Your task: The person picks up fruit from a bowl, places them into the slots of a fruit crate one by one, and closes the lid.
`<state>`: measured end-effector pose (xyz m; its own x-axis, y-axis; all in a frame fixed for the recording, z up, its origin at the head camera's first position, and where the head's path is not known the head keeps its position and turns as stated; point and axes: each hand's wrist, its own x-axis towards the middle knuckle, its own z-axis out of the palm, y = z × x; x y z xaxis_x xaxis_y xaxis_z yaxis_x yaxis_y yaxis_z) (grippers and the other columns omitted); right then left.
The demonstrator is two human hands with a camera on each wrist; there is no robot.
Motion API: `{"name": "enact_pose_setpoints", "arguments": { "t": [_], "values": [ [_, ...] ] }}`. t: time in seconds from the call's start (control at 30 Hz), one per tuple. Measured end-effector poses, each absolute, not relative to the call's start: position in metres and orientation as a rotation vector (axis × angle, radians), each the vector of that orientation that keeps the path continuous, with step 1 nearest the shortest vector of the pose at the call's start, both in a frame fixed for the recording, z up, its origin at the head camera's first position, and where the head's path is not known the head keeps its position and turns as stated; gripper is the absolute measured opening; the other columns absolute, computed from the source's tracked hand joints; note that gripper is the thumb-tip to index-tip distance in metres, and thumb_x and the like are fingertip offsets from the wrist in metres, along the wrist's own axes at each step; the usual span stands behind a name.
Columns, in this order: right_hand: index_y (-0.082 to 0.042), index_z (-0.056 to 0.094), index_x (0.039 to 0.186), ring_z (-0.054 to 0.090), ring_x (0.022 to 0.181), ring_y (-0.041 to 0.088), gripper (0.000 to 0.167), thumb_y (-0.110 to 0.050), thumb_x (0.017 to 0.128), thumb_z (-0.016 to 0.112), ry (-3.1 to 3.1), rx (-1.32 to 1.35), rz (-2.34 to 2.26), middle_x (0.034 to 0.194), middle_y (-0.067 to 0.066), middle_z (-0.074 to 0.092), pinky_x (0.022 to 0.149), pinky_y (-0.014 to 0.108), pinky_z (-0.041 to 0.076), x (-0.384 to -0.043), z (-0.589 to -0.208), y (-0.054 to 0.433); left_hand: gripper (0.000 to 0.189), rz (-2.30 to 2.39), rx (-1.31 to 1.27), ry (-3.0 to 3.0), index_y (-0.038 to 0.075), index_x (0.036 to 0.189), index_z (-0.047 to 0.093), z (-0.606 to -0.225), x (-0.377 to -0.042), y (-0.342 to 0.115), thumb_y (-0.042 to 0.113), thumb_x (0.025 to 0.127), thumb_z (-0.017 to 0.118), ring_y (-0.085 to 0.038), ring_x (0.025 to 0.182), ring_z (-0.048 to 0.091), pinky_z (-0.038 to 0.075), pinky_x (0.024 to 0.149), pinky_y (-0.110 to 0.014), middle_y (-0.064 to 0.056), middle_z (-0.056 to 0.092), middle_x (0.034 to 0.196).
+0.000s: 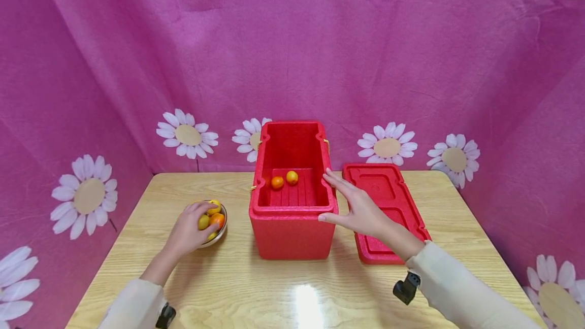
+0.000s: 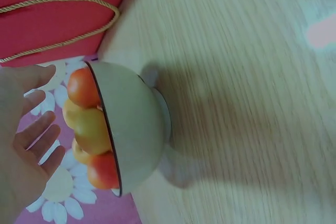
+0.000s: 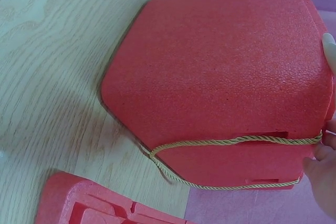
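Observation:
Over a white bowl [image 2: 135,124] with a dark rim hovers my left hand [image 1: 189,230], its fingers loosely spread and slightly bent. Orange fruits [image 2: 84,87] and yellow fruits [image 2: 93,131] are heaped in that bowl; in the left wrist view a gap shows between fingertips and fruit. A lidless red foam box [image 1: 292,237] stands at the middle of the table. Inside it lie an orange fruit [image 1: 277,182] and a more yellow fruit [image 1: 292,177]. My right hand [image 1: 363,212] rests at the box's right front corner, fingers and thumb extended along the rim.
Right of the box, its red lid [image 1: 371,184] lies flat on the wooden table [image 1: 228,288]. Gold rope handles [image 3: 231,141] hang at the box's sides. Behind and beside the table hangs a magenta cloth [image 1: 292,55] printed with daisies.

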<state>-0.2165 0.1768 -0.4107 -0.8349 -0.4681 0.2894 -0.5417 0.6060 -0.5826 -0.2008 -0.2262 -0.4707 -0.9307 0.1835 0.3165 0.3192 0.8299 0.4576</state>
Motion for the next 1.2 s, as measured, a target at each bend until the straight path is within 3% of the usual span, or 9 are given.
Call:
{"name": "enact_pose_setpoints", "arguments": {
  "t": [0.17,0.7,1.2],
  "values": [
    [-0.017,0.035,0.149,0.037,0.142,0.03,0.088,-0.04,0.076,0.079,-2.712,0.861,1.04,0.158,0.006,0.031,0.108,0.055,0.04,-0.216,-0.41,0.177,0.04,-0.678,-0.374,-2.782,0.0,0.113,0.065,-0.473,-0.2,-0.236,0.011,0.077,0.077,-0.04,0.11,0.056,0.045,0.097,-0.057,-0.02,0.064,0.115],
    [-0.02,0.032,0.15,0.036,0.142,0.03,0.089,-0.042,0.077,0.077,-2.743,0.835,1.06,0.159,0.004,0.029,0.104,0.056,0.044,-0.215,-0.411,0.177,0.041,-0.573,-0.268,-2.906,-0.002,0.116,0.063,-0.474,-0.203,-0.252,0.009,0.077,0.075,-0.041,0.108,0.054,0.045,0.095,-0.058,-0.025,0.059,0.117],
    [-0.02,0.033,0.15,0.037,0.142,0.03,0.088,-0.043,0.077,0.077,-2.72,0.838,1.049,0.159,0.004,0.029,0.105,0.057,0.042,-0.216,-0.412,0.176,0.041,-0.37,-0.439,-2.906,-0.001,0.108,0.065,-0.479,-0.213,-0.254,0.005,0.07,0.08,-0.032,0.094,0.058,0.05,0.089,-0.052,-0.017,0.06,0.103]
  ]
}}
